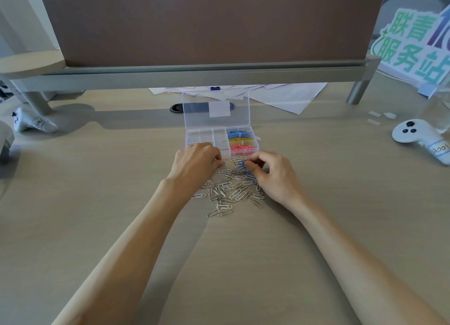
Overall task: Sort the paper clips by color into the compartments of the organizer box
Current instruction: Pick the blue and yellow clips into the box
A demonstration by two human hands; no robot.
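clips (227, 191) of bare silver metal are spread in a loose pile on the desk (97, 178), just in front of the box (199, 139). the box is of clear plastic and its lid (216, 110) is stood open at the far side. three compartments on its right side are filled: blue clips (239, 133) at the far end, yellow clips (243, 139) in the middle, pink clips (243, 147) nearest. the other compartments lie to the left.

the left hand (194, 164) is held at the near left corner of the box, knuckles up, with its fingers (216, 158) curled under; whether anything is held in them cannot be told. the right hand (275, 176) is set at the far right edge of the pile, and a few loose blue clips (241, 165) are pinched between its thumb and forefinger, low over the desk and against the silver ones.

papers (280, 96) are scattered behind the box, under a brown panel (207, 23) raised on grey legs. a white controller (418, 135) is laid at the right of the desk and a grey controller (31, 122) at the left. a sign (414, 47) with green characters is propped at the far right.
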